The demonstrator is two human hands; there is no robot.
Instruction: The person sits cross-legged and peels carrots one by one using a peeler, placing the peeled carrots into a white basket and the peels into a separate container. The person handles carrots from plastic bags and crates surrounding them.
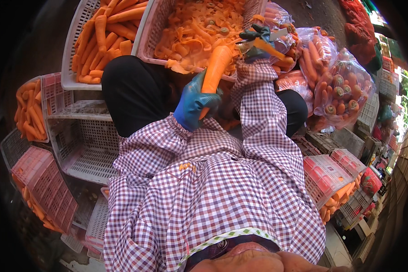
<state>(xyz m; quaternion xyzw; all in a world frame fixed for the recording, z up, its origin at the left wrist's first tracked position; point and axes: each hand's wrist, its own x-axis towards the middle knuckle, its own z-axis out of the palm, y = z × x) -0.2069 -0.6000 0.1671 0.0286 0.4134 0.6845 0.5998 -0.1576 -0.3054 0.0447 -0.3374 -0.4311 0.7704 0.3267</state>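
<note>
My left hand (198, 103), in a blue rubber glove, grips a peeled carrot (218, 64) by its narrow end, the thick end tilted up and away. To its right my right hand (258, 42), in a dark green glove, is closed around a metal peeler (279, 34), partly hidden by the fingers. An orange strip of carrot peel (269, 49) hangs by that hand. Beyond both hands sits a pink plastic crate (149, 44) holding a heap of carrot peelings (197, 30) and some cut carrot tops.
A white crate (69, 57) of peeled carrots (102, 32) stands at the left. Clear bags of unpeeled carrots (341, 86) lie at the right. Stacked crates (85, 146) flank my left side, and another crate (326, 173) with carrots stands behind at right.
</note>
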